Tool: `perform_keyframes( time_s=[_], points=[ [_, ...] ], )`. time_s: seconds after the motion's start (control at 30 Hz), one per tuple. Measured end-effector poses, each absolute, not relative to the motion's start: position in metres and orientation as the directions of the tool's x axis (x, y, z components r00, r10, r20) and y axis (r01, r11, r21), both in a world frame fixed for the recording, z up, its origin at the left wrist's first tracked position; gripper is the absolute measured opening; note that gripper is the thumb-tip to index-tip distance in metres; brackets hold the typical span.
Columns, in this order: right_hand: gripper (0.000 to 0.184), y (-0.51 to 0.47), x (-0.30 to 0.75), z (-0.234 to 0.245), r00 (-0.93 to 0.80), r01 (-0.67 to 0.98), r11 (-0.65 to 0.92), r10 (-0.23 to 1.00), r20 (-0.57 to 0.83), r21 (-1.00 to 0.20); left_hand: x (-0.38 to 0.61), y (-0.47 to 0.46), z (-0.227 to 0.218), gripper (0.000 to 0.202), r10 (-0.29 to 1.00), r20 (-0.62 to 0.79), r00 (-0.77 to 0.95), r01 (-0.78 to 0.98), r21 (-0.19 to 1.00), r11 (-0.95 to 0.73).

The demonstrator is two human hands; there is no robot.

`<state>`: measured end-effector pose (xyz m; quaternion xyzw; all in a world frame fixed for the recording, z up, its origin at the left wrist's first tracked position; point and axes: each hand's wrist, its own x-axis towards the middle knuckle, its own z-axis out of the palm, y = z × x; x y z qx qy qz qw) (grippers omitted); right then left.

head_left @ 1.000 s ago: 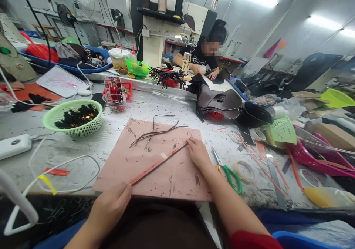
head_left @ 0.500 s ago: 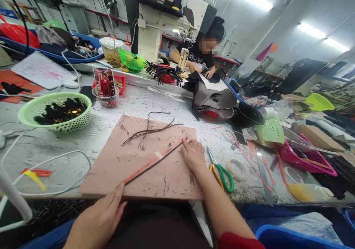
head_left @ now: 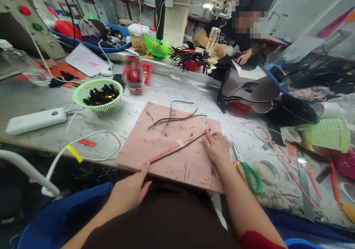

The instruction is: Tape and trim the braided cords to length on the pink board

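On a pinkish board [head_left: 166, 138] a thin dark strip [head_left: 176, 150] lies slantwise along an orange-pink strip [head_left: 166, 151], which has a small cream piece of tape [head_left: 180, 142] on it. The index fingertip of my left hand [head_left: 131, 189] presses on the near end, its thumb held apart. At the far end my right hand [head_left: 217, 147] has thumb and index finger closed on the dark strip, the other fingers resting on the board. Several loose dark cords [head_left: 177, 118] lie farther up the board. Scissors [head_left: 248, 173] with green and orange handles lie right of my right hand.
A light green basket [head_left: 97, 97] of black pieces stands left, near a white power bank [head_left: 36, 121]. Tape rolls [head_left: 267, 171] and a metal ruler [head_left: 305, 189] lie right. Brown leather pieces [head_left: 249, 88] sit at the back; a co-worker [head_left: 235, 38] is across the table.
The view has swung left and tilted down, so the scene sits farther right in the frame. Both hands keep their places at the strip's ends.
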<state>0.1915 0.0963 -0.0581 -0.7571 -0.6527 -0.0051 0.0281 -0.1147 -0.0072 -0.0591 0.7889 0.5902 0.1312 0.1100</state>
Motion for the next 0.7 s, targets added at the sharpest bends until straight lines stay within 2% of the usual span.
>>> perform_keyframes(
  time_s=[0.1, 0.17, 0.23, 0.3, 0.37, 0.47, 0.57, 0.7],
  points=[
    [0.046, 0.095, 0.192, -0.059, 0.139, 0.990, -0.138, 0.989, 0.044, -0.032, -0.117, -0.009, -0.056, 0.051, 0.969, -0.123, 0.213, 0.856, 0.502, -0.124],
    [0.045, 0.095, 0.193, -0.060, 0.141, 0.990, -0.140, 0.989, 0.042, -0.030, -0.119, -0.009, -0.055, 0.052, 0.962, -0.197, 0.188, 0.805, 0.592, -0.036],
    [0.045, 0.095, 0.193, -0.060, 0.147, 0.989, -0.146, 0.988, 0.038, -0.031, -0.121, -0.010, -0.055, 0.049, 0.969, -0.188, 0.159, 0.762, 0.648, 0.001],
    [0.046, 0.095, 0.193, -0.060, 0.152, 0.988, -0.151, 0.988, 0.034, -0.033, -0.122, -0.011, -0.055, 0.046, 0.985, -0.120, 0.125, 0.765, 0.644, -0.018],
    [0.046, 0.095, 0.192, -0.059, 0.155, 0.987, -0.154, 0.988, 0.026, -0.039, -0.122, -0.012, -0.055, 0.040, 0.991, 0.004, 0.136, 0.809, 0.576, -0.113],
    [0.046, 0.094, 0.191, -0.057, 0.163, 0.985, -0.162, 0.987, 0.006, -0.053, -0.118, -0.012, -0.058, 0.032, 0.930, 0.162, 0.331, 0.840, 0.398, -0.368],
    [0.047, 0.094, 0.190, -0.057, 0.169, 0.984, -0.168, 0.986, -0.001, -0.062, -0.108, -0.010, -0.057, 0.032, 0.860, 0.103, 0.500, 0.829, 0.232, -0.509],
    [0.047, 0.094, 0.191, -0.060, 0.183, 0.980, -0.182, 0.983, -0.004, -0.073, -0.095, -0.009, -0.049, 0.033, 0.854, -0.059, 0.517, 0.855, -0.007, -0.518]
  ],
)
